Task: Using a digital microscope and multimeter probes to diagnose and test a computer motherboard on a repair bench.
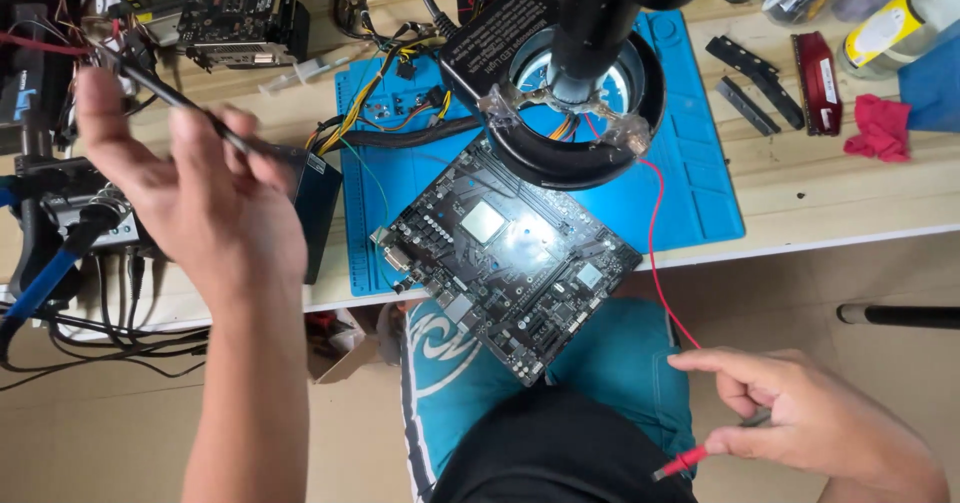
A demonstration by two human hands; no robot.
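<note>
Nearest, left hand raised over desk edge, fingers pinched round thin black rod slanting up-left. Lower right, right hand off the desk, thumb and forefinger gripping red probe, its red wire running up toward ring lamp. Between both hands, black circuit board tilted on blue mat, overhanging the edge above teal shorts.

Bright, even light. The ring lamp throws white glare onto the circuit board beneath it; the raised left hand is slightly motion-blurred.
</note>
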